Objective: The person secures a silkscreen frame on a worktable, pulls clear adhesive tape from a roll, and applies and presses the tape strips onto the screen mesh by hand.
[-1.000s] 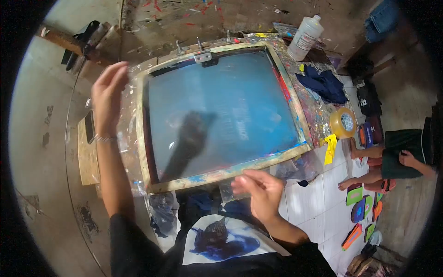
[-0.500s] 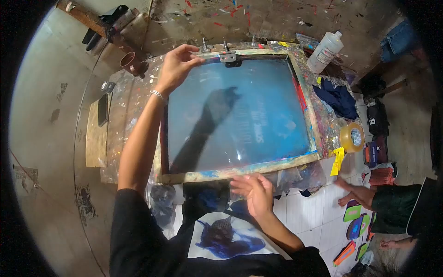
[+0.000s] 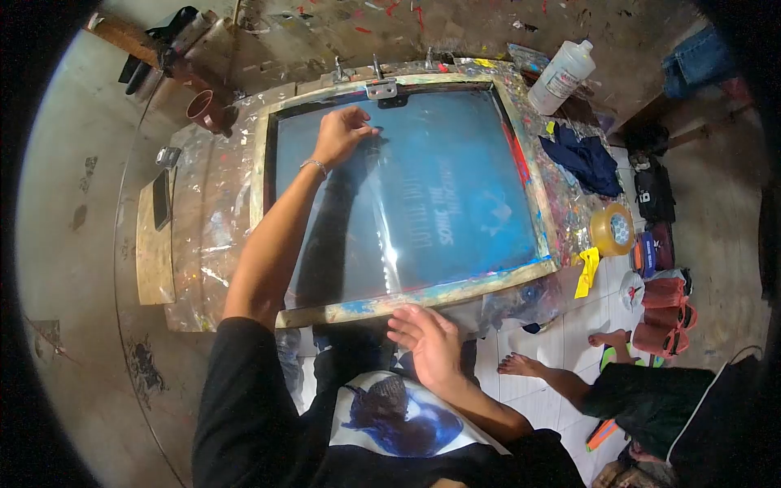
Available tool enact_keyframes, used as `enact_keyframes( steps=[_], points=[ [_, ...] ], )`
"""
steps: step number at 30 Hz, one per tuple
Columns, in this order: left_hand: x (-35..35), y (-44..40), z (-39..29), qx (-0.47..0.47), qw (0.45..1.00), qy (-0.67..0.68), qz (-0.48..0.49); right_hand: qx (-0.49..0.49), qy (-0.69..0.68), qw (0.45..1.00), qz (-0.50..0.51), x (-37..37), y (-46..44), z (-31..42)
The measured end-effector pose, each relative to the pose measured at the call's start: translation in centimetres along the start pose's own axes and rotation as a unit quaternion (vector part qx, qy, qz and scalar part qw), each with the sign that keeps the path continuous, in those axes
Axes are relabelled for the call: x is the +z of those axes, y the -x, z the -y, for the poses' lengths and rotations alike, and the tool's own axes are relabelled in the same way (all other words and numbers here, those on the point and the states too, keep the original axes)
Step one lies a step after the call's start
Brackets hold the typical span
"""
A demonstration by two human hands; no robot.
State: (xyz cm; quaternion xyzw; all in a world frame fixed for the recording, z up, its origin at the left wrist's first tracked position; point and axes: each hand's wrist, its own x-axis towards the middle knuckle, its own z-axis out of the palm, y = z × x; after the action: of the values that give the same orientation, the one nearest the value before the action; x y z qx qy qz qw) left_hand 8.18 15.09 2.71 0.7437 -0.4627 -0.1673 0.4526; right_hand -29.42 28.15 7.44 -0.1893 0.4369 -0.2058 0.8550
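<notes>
A screen-printing frame (image 3: 378, 307) with pale wooden sides and blue mesh (image 3: 480, 163) lies on the table in front of me. Faint mirrored lettering shows in the mesh. A clear plastic sheet (image 3: 387, 252) is over the mesh, with a bright streak of glare down it. My left hand (image 3: 342, 134), wearing a bracelet, is above the upper part of the mesh, fingers pinched on what appears to be the sheet's edge. My right hand (image 3: 427, 342) is at the frame's near side, fingers apart, holding nothing. A metal hinge clamp (image 3: 381, 88) grips the frame's far side.
To the right are a white bottle (image 3: 561, 77), a dark cloth (image 3: 582, 163), a tape roll (image 3: 612, 229) and a yellow strip (image 3: 586, 272). A brown mug (image 3: 207, 111) and a phone (image 3: 162, 199) are at left. Another person's leg (image 3: 553, 382) extends over the tiled floor.
My left hand has moved from the frame's upper left corner rightward and nearer, over the mesh. The glare streak has grown longer. My right hand remains by the near side. The other person's legs shifted.
</notes>
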Motion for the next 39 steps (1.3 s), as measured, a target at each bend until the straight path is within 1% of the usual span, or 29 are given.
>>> enact_keyframes(
  steps=[2,7,9,15,16,17,18,19,20,21,22,23,24,25,26,27,29,30,32,33,34,35,36,37,39],
  points=[
    [0.3,0.4,0.3,0.021,1.0,0.002,-0.02,0.002,0.008,1.0,0.0,0.0,-0.2,-0.1],
    [0.5,0.8,0.3,0.016,0.999,0.031,-0.027,0.004,0.048,0.999,-0.002,0.2,-0.5,-0.3],
    [0.5,0.7,0.4,0.012,0.999,0.044,-0.028,0.025,0.05,0.998,-0.009,0.7,-0.4,-0.1],
    [-0.2,0.6,0.8,0.005,0.999,0.025,-0.034,0.04,0.047,0.998,0.002,1.0,-0.5,-0.2],
    [-0.7,1.0,0.2,0.011,0.999,-0.013,-0.051,0.037,0.044,0.998,-0.004,1.0,-0.4,-0.2],
    [-0.7,1.0,-0.6,0.024,0.997,-0.046,-0.059,0.009,0.067,0.998,0.011,0.9,-0.3,0.0],
    [-0.9,1.1,-0.4,0.023,0.997,0.011,-0.067,-0.023,0.085,0.996,0.018,0.5,-0.1,0.3],
    [-1.2,1.2,-0.6,0.016,0.997,0.038,-0.072,-0.074,0.133,0.988,0.035,0.0,0.1,1.0],
    [-1.8,1.4,-1.3,0.039,0.993,0.09,-0.073,-0.12,0.181,0.975,0.045,-0.7,0.5,1.9],
    [-2.4,2.3,-4.3,0.032,0.995,0.024,-0.091,-0.192,0.166,0.965,0.059,-1.6,0.7,2.5],
    [-2.5,2.9,-5.5,0.023,0.992,0.082,-0.096,-0.264,0.157,0.948,0.077,-2.7,0.7,3.5],
    [-2.5,3.9,-7.2,0.006,0.987,0.139,-0.086,-0.326,0.216,0.92,0.041,-3.4,1.3,5.0],
    [-2.1,5.4,-9.8,-0.007,0.986,0.152,-0.066,-0.381,0.275,0.882,0.009,-3.7,2.0,7.0],
    [-1.1,6.6,-11.0,-0.021,0.978,0.207,-0.022,-0.458,0.333,0.824,-0.016,-4.2,2.4,9.1],
    [-0.3,8.0,-12.1,-0.036,0.965,0.259,0.019,-0.527,0.389,0.755,-0.036,-4.4,2.8,10.8],
    [0.9,9.5,-13.5,-0.046,0.951,0.3,0.056,-0.529,0.386,0.755,-0.04,-4.4,3.3,12.4],
    [3.2,12.0,-17.4,-0.065,0.918,0.369,0.132,-0.637,0.439,0.632,-0.047,-3.7,4.3,15.3],
    [4.2,13.2,-19.6,-0.075,0.898,0.4,0.17,-0.64,0.435,0.631,-0.053,-3.4,4.9,16.5],
    [6.2,15.0,-22.8,-0.038,0.853,0.467,0.23,-0.63,0.531,0.567,-0.005,-3.3,5.9,18.4],
    [7.0,15.7,-24.5,-0.052,0.825,0.502,0.254,-0.638,0.515,0.572,0.002,-3.3,5.7,18.6],
    [7.8,16.1,-25.9,-0.064,0.795,0.537,0.276,-0.632,0.538,0.557,-0.015,-3.3,6.3,18.8],
    [8.7,16.3,-26.7,-0.074,0.775,0.553,0.297,-0.648,0.547,0.53,-0.026,-3.9,6.2,18.8],
    [9.3,16.5,-27.0,-0.07,0.772,0.552,0.309,-0.663,0.555,0.501,-0.041,-4.6,6.1,18.8],
    [10.1,16.9,-27.2,-0.082,0.795,0.514,0.311,-0.665,0.555,0.496,-0.056,-5.2,6.3,18.7],
    [11.6,17.5,-27.3,-0.113,0.841,0.425,0.315,-0.633,0.587,0.5,-0.073,-6.1,6.9,17.8]
  ],
)
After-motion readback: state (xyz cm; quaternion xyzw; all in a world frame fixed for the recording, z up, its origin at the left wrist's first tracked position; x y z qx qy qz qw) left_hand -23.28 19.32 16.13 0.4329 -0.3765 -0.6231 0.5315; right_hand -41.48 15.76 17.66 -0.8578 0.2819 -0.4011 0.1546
